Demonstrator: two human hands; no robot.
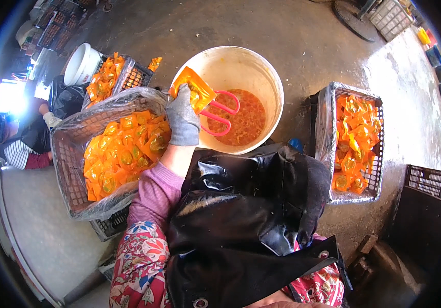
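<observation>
1. The left hand (182, 120), in a grey knit glove, is closed around one orange sachet (196, 89), pinching it by its lower edge so the packet stands up above the knuckles, over the near-left rim of the white bucket (274, 77).
2. The right hand is not in view; a black plastic apron (246, 215) covers the lap where it would come in, so its state cannot be told.
3. Just to the right of the hand, inside the bucket, lie the pink scissor handles (223, 113); the blades cannot be made out. Beyond them is a pool of orange-red sauce (243, 120) that covers the bucket's bottom.
4. Directly left of and below the hand sits a plastic-lined crate (69, 154) heaped with more of the same sachets, touching the wrist's side.
5. Well to the right, past the bucket, a second lined crate (328, 149) holds another pile of sachets.
6. Judging by the shallow sauce and both crates being well filled, the emptying looks to be at an early or middle stage, with many packets left.
7. Farther left and up, a third crate (128, 77) of sachets and a white tub (79, 64) stand behind.
</observation>
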